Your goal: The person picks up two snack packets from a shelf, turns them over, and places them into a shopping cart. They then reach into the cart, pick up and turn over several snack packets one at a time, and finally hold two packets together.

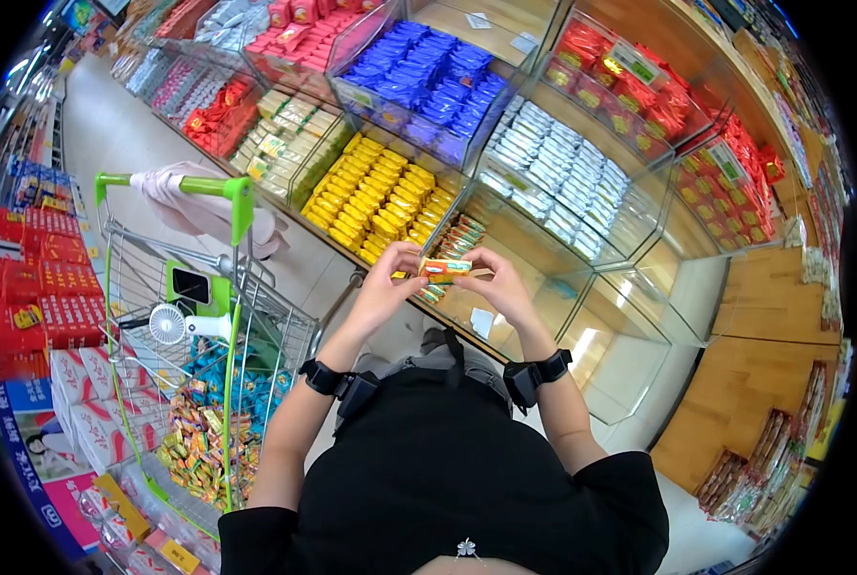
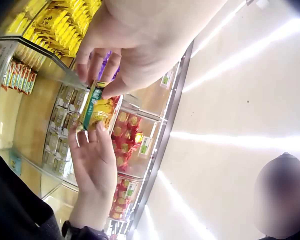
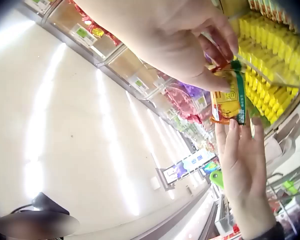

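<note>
A small wrapped snack packet [image 1: 445, 270], yellow and orange with a green band, is held level in front of the body by both hands. My left hand [image 1: 393, 278] pinches its left end between thumb and fingers. At the other end, my right hand [image 1: 500, 285] pinches it the same way. Printed characters show on the wrapper [image 3: 227, 102] in the right wrist view. Just beyond the hands, a clear bin holds a row of small striped packets [image 1: 462, 235], partly hidden by the held one.
Clear bins hold yellow packets [image 1: 376, 196], blue packets [image 1: 424, 77] and white packets [image 1: 558, 172]. Red packets [image 1: 726, 187] fill bins at the right. A shopping cart [image 1: 242, 216] with a green handle stands at the left, loaded with snack packets [image 1: 203, 436] and a small white fan [image 1: 168, 324].
</note>
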Demonstrator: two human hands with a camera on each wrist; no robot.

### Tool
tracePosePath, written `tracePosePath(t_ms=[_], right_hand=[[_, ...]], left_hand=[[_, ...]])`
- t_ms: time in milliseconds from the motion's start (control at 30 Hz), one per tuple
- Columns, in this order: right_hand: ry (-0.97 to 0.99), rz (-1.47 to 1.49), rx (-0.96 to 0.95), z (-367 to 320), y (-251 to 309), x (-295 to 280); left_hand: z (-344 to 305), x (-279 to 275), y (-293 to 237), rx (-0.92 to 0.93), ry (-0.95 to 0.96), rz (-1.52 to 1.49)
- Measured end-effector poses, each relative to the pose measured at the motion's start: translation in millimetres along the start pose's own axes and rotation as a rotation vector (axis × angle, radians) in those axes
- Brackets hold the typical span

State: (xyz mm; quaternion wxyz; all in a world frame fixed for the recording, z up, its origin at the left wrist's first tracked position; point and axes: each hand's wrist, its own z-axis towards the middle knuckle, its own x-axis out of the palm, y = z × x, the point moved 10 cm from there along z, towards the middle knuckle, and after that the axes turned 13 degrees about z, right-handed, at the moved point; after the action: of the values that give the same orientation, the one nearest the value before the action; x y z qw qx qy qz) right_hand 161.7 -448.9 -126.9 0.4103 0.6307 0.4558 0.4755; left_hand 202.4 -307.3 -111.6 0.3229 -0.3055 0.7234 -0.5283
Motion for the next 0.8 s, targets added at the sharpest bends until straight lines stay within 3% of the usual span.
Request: tracePosePath(t_ms=[167,233,267,367,433,467,500,567,633,667,733,800], right_hand=[[-0.046,-0.196,0.099,5,-43,-48],[-0.054,-0.18,0.257,8,-70,-64],[-0.059,-0.177,0.254,14,-84,-74],[-0.152,-0.316,0.227,31,-125,-117],[-0.247,-0.598,0.288,42,-145,-144],[-0.246,-0.596,0.291,46,-158,-149],[-0.346,-0.577,0.302,46,-175,-165],[-0.442,-0.556,0.318,46,-198,-179],[-0.677,-0.525,0.288,35,-210,-199],[-0.672,-0.526,0.297,37,-224,-200],[-0.873,-0.53,0.127,31,-232,-214],[-0.948,-0.416,0.139,28,-245,-217]], left_hand=[[44,33,35,0.051,0.044,0.233],[57,45,48,0.023,0.037,0.343],[59,54,56,-0.087,0.084,0.347],[96,95,144,0.049,0.216,0.417],[98,107,130,0.076,0.263,0.536],[97,115,135,-0.031,0.334,0.623],[95,121,145,-0.14,0.405,0.708],[95,129,153,-0.137,0.423,0.75],[89,151,150,-0.085,0.568,0.478],[90,153,152,-0.093,0.569,0.474],[86,156,162,-0.197,0.647,0.427],[88,152,162,-0.229,0.635,0.418]])
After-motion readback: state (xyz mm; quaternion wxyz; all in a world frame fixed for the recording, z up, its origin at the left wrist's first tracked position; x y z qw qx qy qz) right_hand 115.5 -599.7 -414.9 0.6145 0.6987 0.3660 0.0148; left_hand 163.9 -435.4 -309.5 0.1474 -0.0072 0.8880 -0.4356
